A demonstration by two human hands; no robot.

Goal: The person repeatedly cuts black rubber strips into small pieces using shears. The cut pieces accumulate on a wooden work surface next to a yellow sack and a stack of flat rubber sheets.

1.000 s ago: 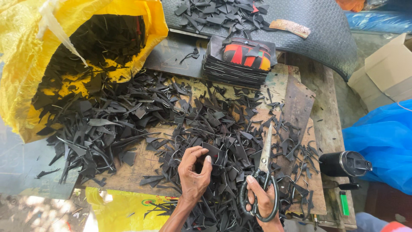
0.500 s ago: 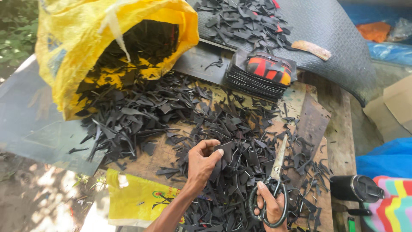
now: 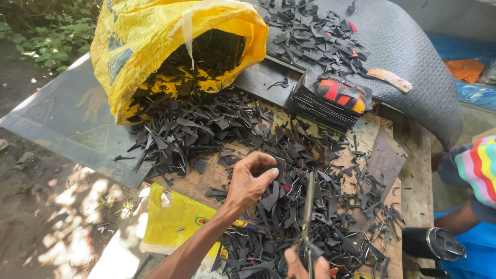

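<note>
**A:** Since the half-second-old frame, left hand (image 3: 251,182) lifted off the heap; scissors (image 3: 308,217) swung to stand edge-on to the camera. Grip?

**B:** Fingers curled, thumb and forefinger pinching one dark scrap piece (image 3: 279,169) just above the pile of black offcuts (image 3: 289,206). Right hand (image 3: 306,267) at the bottom edge of the wooden board (image 3: 413,170), closed around the scissor handles; blades open or shut, cannot tell.

**A:** Progress?

**B:** Judgement only: a lot is already cut. Offcuts cover the board's middle and spill from the yellow sack (image 3: 155,46) at its far left corner. A stack of uncut sheets (image 3: 330,101) sits at the far edge, so work remains.

**A:** Bystander?

**B:** Striped sleeve (image 3: 478,168), right edge, not involved.
</note>
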